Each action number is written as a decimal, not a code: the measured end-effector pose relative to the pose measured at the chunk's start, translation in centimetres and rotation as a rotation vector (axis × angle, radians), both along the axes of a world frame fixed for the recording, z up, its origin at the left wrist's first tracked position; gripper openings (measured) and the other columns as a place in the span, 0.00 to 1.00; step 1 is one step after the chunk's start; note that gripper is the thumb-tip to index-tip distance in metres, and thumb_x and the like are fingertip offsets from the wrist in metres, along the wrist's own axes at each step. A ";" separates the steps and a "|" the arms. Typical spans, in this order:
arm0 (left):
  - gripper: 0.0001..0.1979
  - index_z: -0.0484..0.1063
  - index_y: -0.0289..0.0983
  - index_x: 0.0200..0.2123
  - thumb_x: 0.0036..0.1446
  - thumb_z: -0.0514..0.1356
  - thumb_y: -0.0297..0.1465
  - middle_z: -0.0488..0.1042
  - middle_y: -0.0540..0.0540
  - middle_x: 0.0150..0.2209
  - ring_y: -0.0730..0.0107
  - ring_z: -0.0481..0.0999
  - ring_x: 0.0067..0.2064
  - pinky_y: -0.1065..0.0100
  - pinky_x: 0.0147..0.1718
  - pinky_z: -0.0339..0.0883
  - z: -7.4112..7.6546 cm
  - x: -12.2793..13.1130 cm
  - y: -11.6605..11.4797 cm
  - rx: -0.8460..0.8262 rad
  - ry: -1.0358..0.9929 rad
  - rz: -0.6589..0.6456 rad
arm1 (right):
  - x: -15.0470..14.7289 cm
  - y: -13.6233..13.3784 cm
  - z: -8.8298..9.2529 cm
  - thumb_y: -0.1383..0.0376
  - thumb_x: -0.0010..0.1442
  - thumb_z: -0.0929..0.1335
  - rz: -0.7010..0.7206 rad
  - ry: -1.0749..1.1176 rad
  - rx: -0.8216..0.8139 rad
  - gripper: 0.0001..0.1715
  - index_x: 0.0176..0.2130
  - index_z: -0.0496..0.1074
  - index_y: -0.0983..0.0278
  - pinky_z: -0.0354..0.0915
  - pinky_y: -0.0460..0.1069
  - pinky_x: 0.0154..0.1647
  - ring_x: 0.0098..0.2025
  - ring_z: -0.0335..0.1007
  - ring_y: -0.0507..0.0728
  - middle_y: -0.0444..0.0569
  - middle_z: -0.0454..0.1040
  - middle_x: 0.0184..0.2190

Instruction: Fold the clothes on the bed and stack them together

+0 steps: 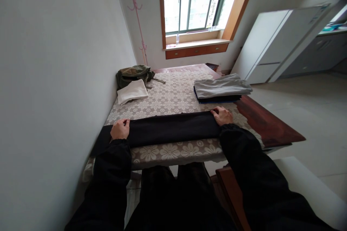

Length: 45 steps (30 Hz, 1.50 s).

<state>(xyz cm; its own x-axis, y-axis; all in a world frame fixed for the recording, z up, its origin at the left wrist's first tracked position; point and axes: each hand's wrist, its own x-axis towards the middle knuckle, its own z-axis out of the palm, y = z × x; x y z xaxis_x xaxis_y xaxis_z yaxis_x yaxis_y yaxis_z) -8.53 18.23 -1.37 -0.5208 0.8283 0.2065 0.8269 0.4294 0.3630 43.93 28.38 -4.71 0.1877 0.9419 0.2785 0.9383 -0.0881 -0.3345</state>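
Observation:
A black garment [173,128], folded into a long narrow strip with a trouser-like shape, lies across the near side of the table. Its left end runs on past my left hand [120,129] towards the wall. The fingers of that hand are closed on the garment's left part, thumb at its far edge. Over at the right end, my right hand [222,116] grips the far corner, with thumb and fingers pressed together on the fabric. My wrists and dark sleeves hide parts of both ends.
A lace-patterned cloth [173,94] covers most of the reddish wooden table [271,122]. Folded grey clothing [222,86] tops a dark stack [219,99] at right. A white folded cloth [132,91] and green backpack [134,74] lie by the left wall [59,79].

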 end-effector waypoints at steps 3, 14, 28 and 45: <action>0.17 0.82 0.41 0.47 0.68 0.56 0.41 0.80 0.37 0.51 0.46 0.75 0.53 0.58 0.46 0.69 -0.4 -0.1 0.0 0.014 0.031 -0.015 | 0.0 0.1 -0.1 0.56 0.68 0.65 0.012 0.004 -0.009 0.19 0.49 0.81 0.60 0.62 0.56 0.50 0.49 0.73 0.65 0.56 0.79 0.47; 0.16 0.76 0.38 0.53 0.69 0.53 0.34 0.77 0.38 0.56 0.51 0.72 0.58 0.58 0.58 0.63 -0.5 -0.1 0.4 0.051 0.136 -0.154 | -0.1 0.2 -0.1 0.58 0.70 0.64 0.038 -0.022 -0.025 0.18 0.49 0.80 0.60 0.63 0.56 0.51 0.51 0.73 0.64 0.56 0.78 0.50; 0.25 0.69 0.40 0.67 0.70 0.51 0.35 0.65 0.41 0.71 0.46 0.54 0.75 0.42 0.71 0.49 -0.2 6.6 -1.8 -0.100 0.165 -0.437 | -3.6 -2.0 2.8 0.66 0.68 0.63 0.219 -0.180 0.056 0.22 0.57 0.75 0.64 0.54 0.64 0.66 0.63 0.65 0.69 0.61 0.72 0.62; 0.31 0.58 0.35 0.73 0.69 0.47 0.33 0.58 0.43 0.74 0.53 0.51 0.76 0.45 0.74 0.43 -3.0 19.5 0.0 -0.040 0.136 -0.630 | -19.1 -6.9 -1.5 0.61 0.73 0.56 0.560 -0.227 0.022 0.35 0.73 0.59 0.68 0.45 0.63 0.76 0.77 0.47 0.65 0.54 0.55 0.75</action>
